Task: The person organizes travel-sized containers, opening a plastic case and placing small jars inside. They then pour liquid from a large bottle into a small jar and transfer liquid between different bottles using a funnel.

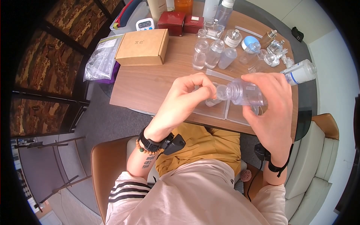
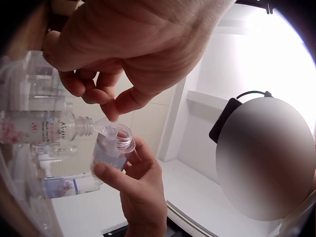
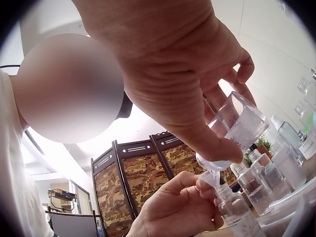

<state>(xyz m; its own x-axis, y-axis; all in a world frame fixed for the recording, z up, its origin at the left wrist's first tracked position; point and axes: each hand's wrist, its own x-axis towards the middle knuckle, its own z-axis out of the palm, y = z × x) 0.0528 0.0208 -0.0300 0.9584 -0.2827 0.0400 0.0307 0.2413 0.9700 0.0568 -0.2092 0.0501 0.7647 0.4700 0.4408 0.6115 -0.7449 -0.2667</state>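
Between thumb and fingertips, my left hand (image 1: 187,92) pinches the rim of a small clear funnel (image 1: 221,92). The funnel's spout stands in the neck of a small labelled bottle (image 3: 239,212), seen upright in the right wrist view. My right hand (image 1: 273,99) grips a wide-mouthed clear plastic bottle (image 1: 247,93), thumb on one side and fingers on the other. That bottle is tilted, its threaded mouth right at the funnel. In the left wrist view the funnel (image 2: 106,128) overlaps the tilted bottle's (image 2: 109,154) mouth.
A shallow clear tray (image 1: 227,108) lies below the hands. Several clear bottles (image 1: 201,54) and perfume bottles (image 1: 233,38) stand behind. A white bottle (image 1: 300,72) is beyond the right hand. At the left are a cardboard box (image 1: 142,47), a timer (image 1: 145,24) and a plastic bag (image 1: 100,62).
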